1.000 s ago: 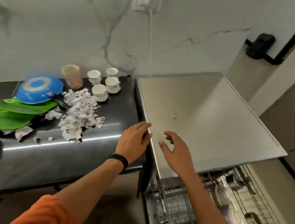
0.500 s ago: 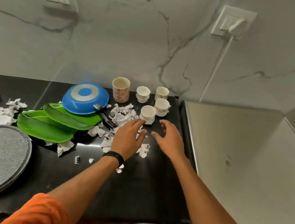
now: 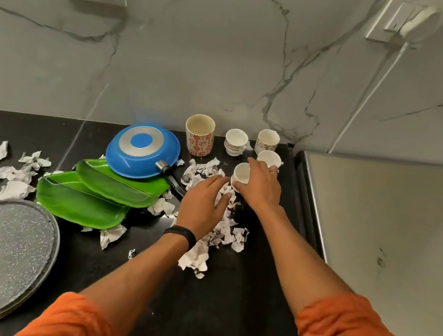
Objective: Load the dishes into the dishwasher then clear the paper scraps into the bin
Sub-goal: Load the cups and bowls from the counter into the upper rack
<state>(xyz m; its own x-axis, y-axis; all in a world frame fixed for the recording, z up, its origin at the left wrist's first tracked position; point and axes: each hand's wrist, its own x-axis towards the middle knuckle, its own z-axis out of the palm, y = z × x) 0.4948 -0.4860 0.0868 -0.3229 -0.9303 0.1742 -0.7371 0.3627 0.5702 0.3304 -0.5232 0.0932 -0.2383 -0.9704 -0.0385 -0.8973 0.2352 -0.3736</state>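
Head view. Got the right hand (image 3: 261, 187) curled round a small white cup (image 3: 241, 174) just right of the blue pan (image 3: 140, 154), grip closed on its rim. Looks like starting with the cups as the easiest one-handed lift. Keeping the left hand (image 3: 202, 203) flat and loose over the paper scraps (image 3: 221, 229) on the surface (image 3: 236, 302) right of the pan, holding nothing. Leaving the green plates (image 3: 97, 200), partly under the pan's front-left edge, for later, probably.
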